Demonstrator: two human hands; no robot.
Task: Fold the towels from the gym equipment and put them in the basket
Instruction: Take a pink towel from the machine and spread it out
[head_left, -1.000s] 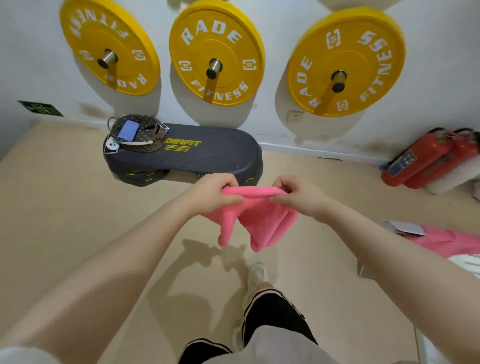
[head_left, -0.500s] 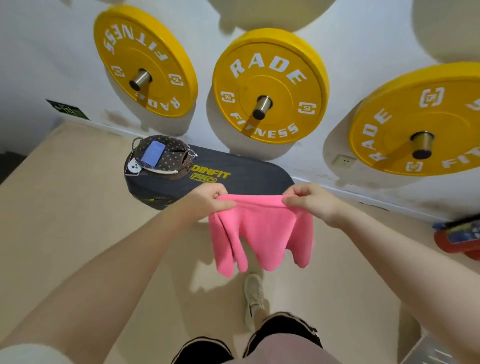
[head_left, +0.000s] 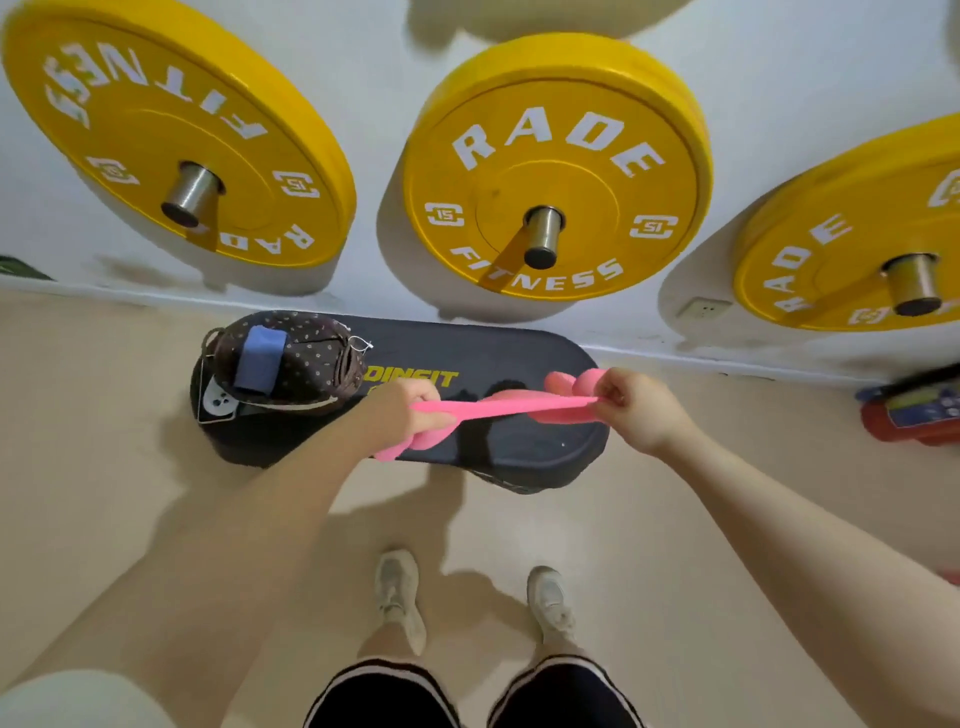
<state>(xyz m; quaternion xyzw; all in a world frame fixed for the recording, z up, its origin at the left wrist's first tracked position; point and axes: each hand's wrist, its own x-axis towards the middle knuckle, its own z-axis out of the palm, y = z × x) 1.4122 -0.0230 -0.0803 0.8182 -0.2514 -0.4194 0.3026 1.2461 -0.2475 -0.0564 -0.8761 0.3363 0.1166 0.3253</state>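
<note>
A pink towel (head_left: 498, 408) is stretched flat and edge-on between my two hands, just above a black step platform (head_left: 498, 358). My left hand (head_left: 400, 410) grips its left end, and a loose pink corner hangs below that fist. My right hand (head_left: 636, 410) pinches the right end, where a fold of towel bulges up beside my thumb. No basket is in view.
A dotted brown bag (head_left: 296, 361) with a blue item on top lies on the platform's left end. Three yellow weight plates (head_left: 550, 166) hang on pegs on the white wall behind. Red fire extinguishers (head_left: 914, 415) lie at the right edge. My feet (head_left: 400, 597) stand on beige floor.
The towel went from hanging down in front of me to being pulled taut and level over the platform. My hands moved apart and forward, and my view swung left towards the wall.
</note>
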